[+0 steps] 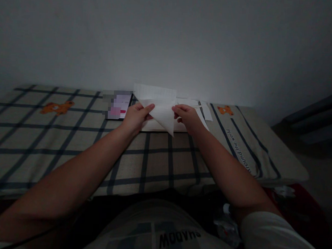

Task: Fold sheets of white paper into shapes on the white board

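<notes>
Both my hands hold a folded sheet of white paper (163, 115) just above a checked bedcover (72, 143). The paper forms a triangle with its tip pointing down toward me. My left hand (137, 117) pinches its left edge with thumb on top. My right hand (186, 116) pinches its right edge. Under and behind the folded sheet lie more white sheets (156, 92).
A phone or small tablet (118, 105) with a lit pinkish screen lies on the bedcover left of my hands. Loose white paper (206, 110) rests to the right. A pale wall stands behind. The bed's right edge drops toward a dark floor with a plastic bottle (225, 221).
</notes>
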Demonstrator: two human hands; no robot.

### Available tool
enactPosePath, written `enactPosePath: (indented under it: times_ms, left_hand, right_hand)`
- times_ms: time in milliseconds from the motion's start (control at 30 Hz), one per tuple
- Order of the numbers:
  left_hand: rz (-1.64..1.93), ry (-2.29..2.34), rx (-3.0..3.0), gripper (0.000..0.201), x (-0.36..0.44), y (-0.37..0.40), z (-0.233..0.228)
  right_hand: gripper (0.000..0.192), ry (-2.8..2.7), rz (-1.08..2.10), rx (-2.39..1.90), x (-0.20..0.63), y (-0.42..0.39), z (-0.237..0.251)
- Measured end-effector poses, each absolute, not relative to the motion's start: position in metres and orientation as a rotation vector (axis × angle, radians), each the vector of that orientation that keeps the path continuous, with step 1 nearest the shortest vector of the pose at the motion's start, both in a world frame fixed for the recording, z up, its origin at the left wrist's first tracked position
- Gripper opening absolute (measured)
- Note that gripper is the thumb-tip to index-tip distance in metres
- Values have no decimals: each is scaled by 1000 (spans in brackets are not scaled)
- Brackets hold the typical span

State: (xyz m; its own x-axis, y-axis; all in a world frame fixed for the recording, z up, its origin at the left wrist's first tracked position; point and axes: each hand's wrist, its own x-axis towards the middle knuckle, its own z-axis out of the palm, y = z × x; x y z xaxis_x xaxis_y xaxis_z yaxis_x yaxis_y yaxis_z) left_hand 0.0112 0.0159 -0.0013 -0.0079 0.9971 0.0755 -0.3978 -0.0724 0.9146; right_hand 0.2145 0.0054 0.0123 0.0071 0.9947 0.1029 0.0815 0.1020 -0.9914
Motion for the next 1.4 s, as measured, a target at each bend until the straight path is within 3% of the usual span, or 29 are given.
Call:
enactPosePath:
  times_ms: [533, 1100, 1267, 1400]
  left_hand:
    - [1412, 878, 970, 28, 8, 22, -6]
    - [1457, 870, 851, 23, 5, 27, -2]
    - [1464, 887, 866, 30, 6, 24, 2]
    - [1565, 902, 843, 18, 7, 23, 4]
  right_hand:
    - [20, -1352, 919, -1257, 219, 9, 11]
    - [18, -1313, 928, -1262, 219, 9, 13]
    - [18, -1314, 932, -1258, 219, 9, 11]
    - [18, -1322, 934, -1245, 219, 11, 11]
